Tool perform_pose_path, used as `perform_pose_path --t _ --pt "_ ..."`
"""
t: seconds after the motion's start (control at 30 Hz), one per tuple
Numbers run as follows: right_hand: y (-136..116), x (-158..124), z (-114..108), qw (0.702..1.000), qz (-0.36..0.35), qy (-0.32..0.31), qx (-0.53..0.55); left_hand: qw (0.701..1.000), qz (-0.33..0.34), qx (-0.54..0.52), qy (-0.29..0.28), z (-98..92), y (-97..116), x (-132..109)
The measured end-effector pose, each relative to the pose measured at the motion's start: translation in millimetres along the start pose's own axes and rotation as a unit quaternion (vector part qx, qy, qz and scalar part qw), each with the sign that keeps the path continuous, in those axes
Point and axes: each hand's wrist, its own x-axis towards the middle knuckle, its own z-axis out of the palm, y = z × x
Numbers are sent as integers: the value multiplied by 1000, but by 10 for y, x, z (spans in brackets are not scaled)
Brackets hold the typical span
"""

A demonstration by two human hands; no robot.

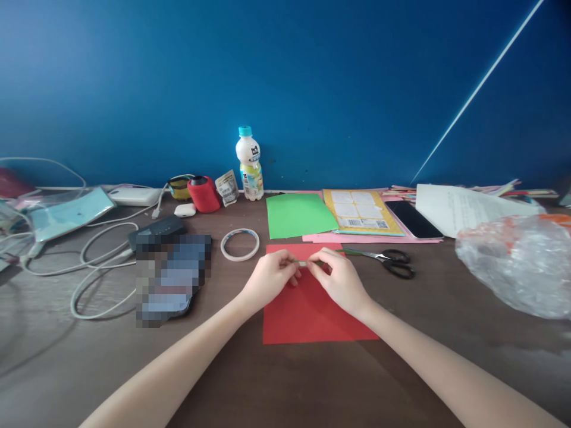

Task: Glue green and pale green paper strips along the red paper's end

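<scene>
Over the upper part of a red sheet of paper (312,309), my two hands meet with fingertips pinched. My left hand (274,274) grips one end of a small pale strip (302,263), and my right hand (339,279) grips the other. The strip is thin and mostly covered by fingers, so its material is hard to make out. Scissors (395,261) with black handles lie right of my right hand, blades pointing towards it. A roll of tape (239,245) rests flat on the table, left of the red sheet.
Behind the red sheet lie a green sheet (298,214), a yellow printed packet (361,211) and a dark phone (413,219). A bottle (250,163) stands by the blue wall. Cables and a blurred-out phone (176,279) are at left, crumpled clear plastic (521,264) at right.
</scene>
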Motion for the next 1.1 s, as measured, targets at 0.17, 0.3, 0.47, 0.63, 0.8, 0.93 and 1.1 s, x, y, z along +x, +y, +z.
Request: perform_pose_path --t 0.17,0.3,0.47,0.63,0.8,0.93,1.1 --pt "17 -5 -3 1000 10 -5 -27 984 24 167 65 -32 22 -20" --pt "88 15 -42 998 7 -3 -63 966 -10 239 93 -104 23 -3" --pt "114 31 -100 996 -6 -6 -88 941 -48 321 97 -226 58 23" --pt "81 27 -143 992 -43 5 -121 889 -30 427 160 -468 65 65" --pt "99 39 -151 994 -47 -65 -71 876 -19 474 88 -725 -108 118" --pt "90 49 -130 994 -47 -88 -55 906 1 424 19 -771 -165 129" --pt "37 45 -65 988 -84 -82 -103 965 36 259 24 -717 -9 105"
